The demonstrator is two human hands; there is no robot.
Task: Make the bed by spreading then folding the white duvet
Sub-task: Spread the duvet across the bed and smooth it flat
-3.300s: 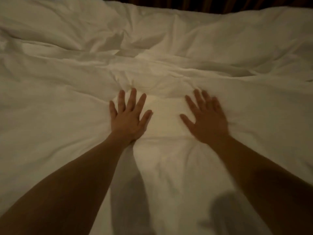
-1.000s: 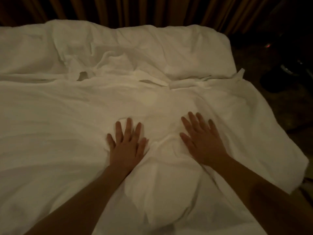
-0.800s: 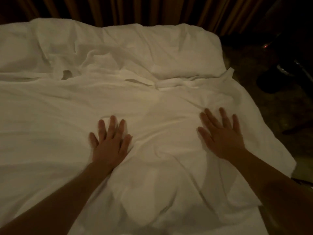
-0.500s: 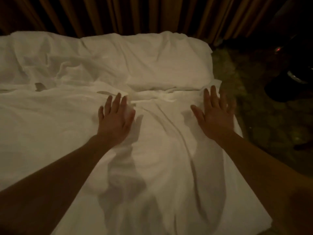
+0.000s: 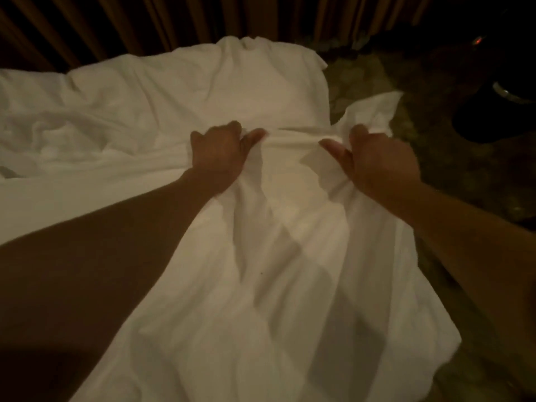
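Left hand and right hand both closed into fists on one far edge of the white duvet, fabric bunched and pulled tight between them. Fingertips hidden, curled under the cloth. Duvet spread over the bed, near corner hanging off at the right above dim patterned carpet. Dark curtain behind. Black object at right, too dark to identify.
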